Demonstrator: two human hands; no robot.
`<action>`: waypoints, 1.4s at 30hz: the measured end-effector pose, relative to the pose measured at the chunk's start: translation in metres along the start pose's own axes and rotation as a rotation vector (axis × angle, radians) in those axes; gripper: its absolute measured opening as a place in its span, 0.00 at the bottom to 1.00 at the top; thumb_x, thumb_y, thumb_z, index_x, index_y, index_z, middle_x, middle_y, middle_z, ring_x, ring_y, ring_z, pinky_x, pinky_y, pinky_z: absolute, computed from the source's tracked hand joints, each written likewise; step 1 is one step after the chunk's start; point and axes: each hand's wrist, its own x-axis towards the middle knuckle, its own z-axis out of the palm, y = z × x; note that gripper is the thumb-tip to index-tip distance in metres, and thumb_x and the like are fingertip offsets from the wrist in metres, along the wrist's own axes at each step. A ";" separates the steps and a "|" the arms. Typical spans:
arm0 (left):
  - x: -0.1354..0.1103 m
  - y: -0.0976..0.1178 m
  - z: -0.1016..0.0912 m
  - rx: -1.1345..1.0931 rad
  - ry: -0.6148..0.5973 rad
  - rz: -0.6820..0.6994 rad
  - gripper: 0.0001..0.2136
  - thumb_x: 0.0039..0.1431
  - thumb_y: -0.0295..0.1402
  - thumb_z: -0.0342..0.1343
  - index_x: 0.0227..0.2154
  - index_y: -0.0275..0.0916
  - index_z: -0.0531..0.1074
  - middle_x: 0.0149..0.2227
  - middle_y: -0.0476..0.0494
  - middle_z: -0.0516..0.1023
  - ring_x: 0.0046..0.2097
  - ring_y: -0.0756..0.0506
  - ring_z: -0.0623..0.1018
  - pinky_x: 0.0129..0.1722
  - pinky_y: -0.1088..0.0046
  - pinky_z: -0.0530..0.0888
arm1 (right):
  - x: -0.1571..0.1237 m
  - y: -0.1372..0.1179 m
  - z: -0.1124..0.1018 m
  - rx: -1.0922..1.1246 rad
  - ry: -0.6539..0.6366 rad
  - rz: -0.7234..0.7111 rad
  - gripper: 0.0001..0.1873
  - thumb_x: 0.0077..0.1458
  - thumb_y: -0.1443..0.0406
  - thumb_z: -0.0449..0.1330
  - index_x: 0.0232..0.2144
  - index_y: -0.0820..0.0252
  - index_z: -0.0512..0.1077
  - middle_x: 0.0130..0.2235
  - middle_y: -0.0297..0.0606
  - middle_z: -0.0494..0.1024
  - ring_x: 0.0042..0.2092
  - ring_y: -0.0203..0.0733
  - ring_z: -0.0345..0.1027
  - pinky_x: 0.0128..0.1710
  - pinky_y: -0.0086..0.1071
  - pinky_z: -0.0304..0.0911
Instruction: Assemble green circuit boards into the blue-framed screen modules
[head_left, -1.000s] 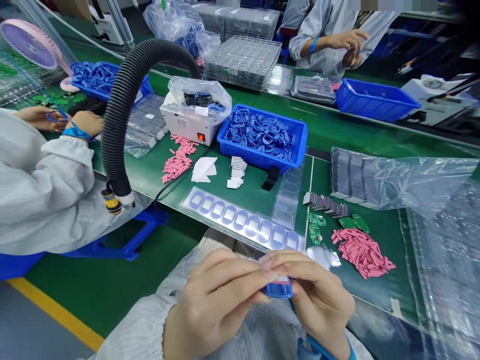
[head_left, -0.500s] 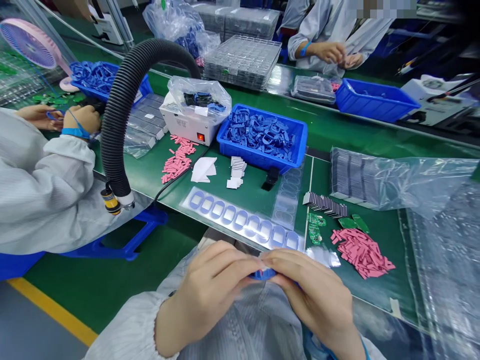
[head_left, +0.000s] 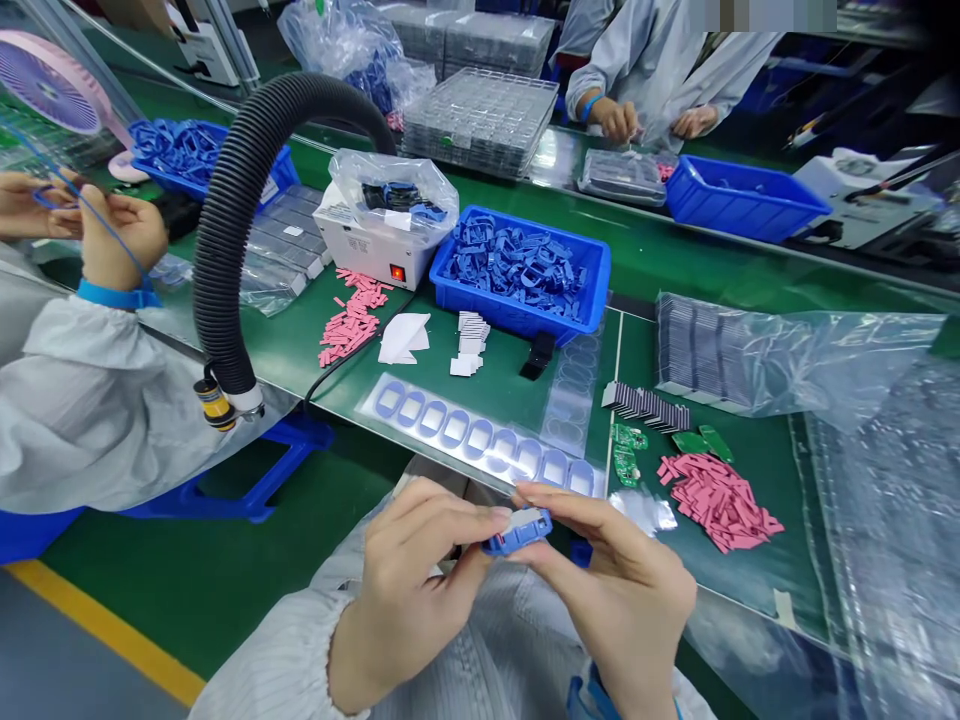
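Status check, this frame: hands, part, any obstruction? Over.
Hands: left hand and right hand both pinch the small blue part. Held short of the bench edge. Beyond, strip of blue ovals; nothing blocking.

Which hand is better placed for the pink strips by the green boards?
Probably right: the right hand sits nearest the pink strips; the left hand pinches the blue part from the far side.

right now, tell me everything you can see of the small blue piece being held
The small blue piece is a flat, rounded, plastic-looking frame with a pale insert on its upper face. It lies nearly level, pinched at its ends between the left hand and the right hand, just short of the green table.
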 end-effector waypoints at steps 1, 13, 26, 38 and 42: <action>0.000 0.000 -0.001 0.001 0.007 0.000 0.14 0.48 0.16 0.60 0.36 0.39 0.73 0.31 0.47 0.83 0.30 0.48 0.79 0.28 0.72 0.74 | 0.002 0.000 -0.001 0.027 -0.012 0.015 0.12 0.42 0.63 0.69 0.33 0.52 0.76 0.34 0.33 0.81 0.37 0.41 0.77 0.39 0.29 0.74; -0.007 -0.004 0.003 -0.272 -0.026 -0.228 0.09 0.46 0.23 0.65 0.31 0.41 0.75 0.25 0.49 0.79 0.27 0.50 0.75 0.25 0.75 0.72 | 0.015 0.002 -0.022 0.267 -0.298 0.085 0.08 0.50 0.69 0.63 0.33 0.50 0.78 0.33 0.34 0.82 0.34 0.42 0.78 0.34 0.30 0.75; -0.003 -0.006 0.007 -0.464 -0.007 -0.480 0.03 0.55 0.30 0.58 0.28 0.38 0.76 0.26 0.45 0.79 0.28 0.49 0.78 0.27 0.77 0.76 | 0.010 0.009 -0.013 0.099 -0.241 0.041 0.06 0.52 0.69 0.61 0.34 0.56 0.76 0.37 0.37 0.82 0.37 0.41 0.77 0.35 0.29 0.75; -0.005 -0.008 0.031 -0.697 0.204 -0.557 0.02 0.54 0.30 0.60 0.30 0.40 0.78 0.30 0.47 0.81 0.33 0.49 0.80 0.33 0.78 0.78 | -0.006 0.016 0.007 -0.145 0.034 -0.134 0.23 0.46 0.70 0.66 0.47 0.54 0.70 0.44 0.38 0.78 0.46 0.45 0.73 0.47 0.40 0.72; -0.007 -0.006 0.034 -0.754 0.188 -0.523 0.03 0.54 0.29 0.60 0.31 0.41 0.78 0.32 0.47 0.82 0.36 0.49 0.81 0.37 0.76 0.78 | -0.006 0.017 0.008 -0.150 0.068 -0.152 0.19 0.46 0.70 0.67 0.42 0.55 0.71 0.40 0.38 0.79 0.43 0.45 0.74 0.45 0.41 0.72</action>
